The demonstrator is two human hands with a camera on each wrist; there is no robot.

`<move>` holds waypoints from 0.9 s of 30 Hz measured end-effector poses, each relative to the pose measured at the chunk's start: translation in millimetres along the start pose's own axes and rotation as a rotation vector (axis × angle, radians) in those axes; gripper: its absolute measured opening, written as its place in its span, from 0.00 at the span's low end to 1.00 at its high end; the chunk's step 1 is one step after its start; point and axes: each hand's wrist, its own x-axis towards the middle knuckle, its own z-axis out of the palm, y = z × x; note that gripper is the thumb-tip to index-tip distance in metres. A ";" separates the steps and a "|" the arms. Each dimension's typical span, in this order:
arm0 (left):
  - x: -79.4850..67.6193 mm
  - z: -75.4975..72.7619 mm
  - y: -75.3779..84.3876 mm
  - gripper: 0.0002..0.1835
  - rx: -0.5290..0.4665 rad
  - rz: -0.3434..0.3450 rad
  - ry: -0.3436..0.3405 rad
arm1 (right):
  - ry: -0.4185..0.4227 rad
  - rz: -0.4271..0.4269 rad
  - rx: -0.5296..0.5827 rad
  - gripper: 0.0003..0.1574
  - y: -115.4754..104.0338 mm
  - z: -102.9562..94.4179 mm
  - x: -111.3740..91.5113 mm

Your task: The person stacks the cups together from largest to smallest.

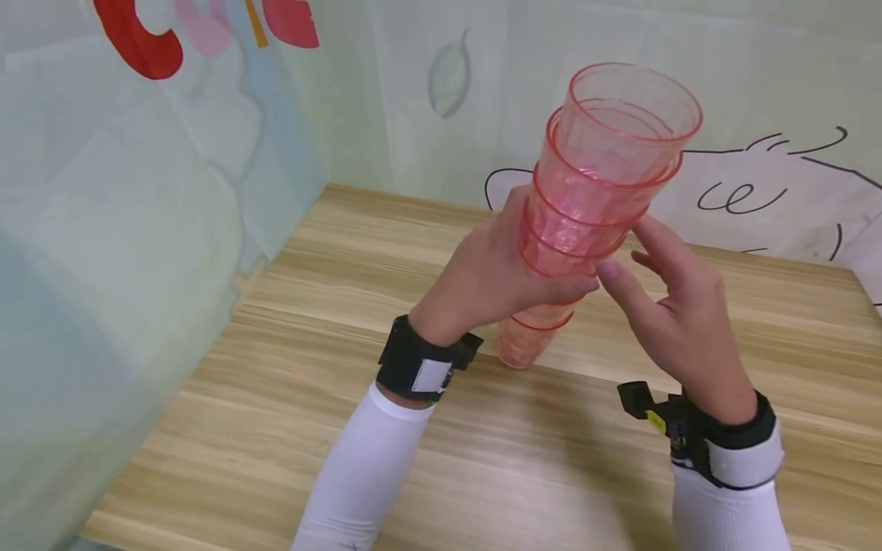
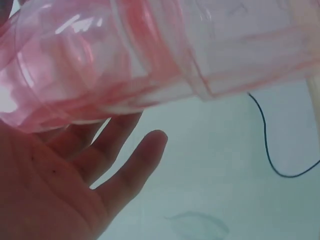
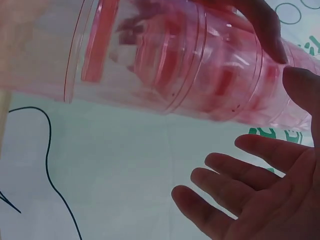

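A tall stack of clear pink plastic cups (image 1: 586, 199) is held tilted over the wooden table, its wide rims up and leaning to the right. My left hand (image 1: 489, 268) grips the stack around its middle, thumb across the near side. In the left wrist view, fingers of the left hand (image 2: 120, 150) show beneath the cups (image 2: 75, 65), some of them spread. My right hand (image 1: 682, 321) is at the stack's right side, thumb tip close to it. In the right wrist view the right hand's fingers (image 3: 225, 192) are extended below the cups (image 3: 220, 65); whether the thumb touches them I cannot tell.
The wood-grain table (image 1: 276, 428) extends beneath both forearms. A pale printed sheet (image 1: 400, 92) with line drawings covers the wall behind it, and another sheet (image 1: 124, 229) with colourful letters hangs along the left side.
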 end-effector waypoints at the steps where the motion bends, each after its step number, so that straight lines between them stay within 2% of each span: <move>1: 0.5 -0.8 -1.8 0.47 0.021 0.004 -0.008 | 0.001 0.002 -0.014 0.36 -0.1 -1.1 -0.4; 4: 0.5 -3.1 -4.8 0.48 0.064 -0.009 -0.037 | 0.006 0.002 -0.048 0.38 -1.8 -4.9 -0.7; 9: -5.1 -10.0 2.7 0.43 0.014 -0.036 -0.081 | 0.011 -0.022 -0.095 0.39 -5.9 -11.5 -0.9; 11: -7.7 -13.1 5.3 0.43 -0.005 -0.049 -0.091 | 0.006 0.003 -0.118 0.40 -2.6 -15.1 -3.2; 14: -9.5 -15.0 0.9 0.43 0.015 -0.064 -0.092 | -0.010 0.071 -0.147 0.43 6.1 -21.1 -8.5; 20: -8.6 -17.2 -10.0 0.43 0.121 -0.040 -0.085 | -0.042 0.124 -0.172 0.44 10.9 -28.0 -12.8; 23: -9.0 -20.3 -13.0 0.46 0.205 -0.008 -0.064 | -0.056 0.144 -0.183 0.44 11.6 -31.7 -12.8; 27: -10.4 -27.4 -15.4 0.52 0.340 0.048 -0.024 | -0.083 0.213 -0.193 0.44 12.1 -38.2 -12.1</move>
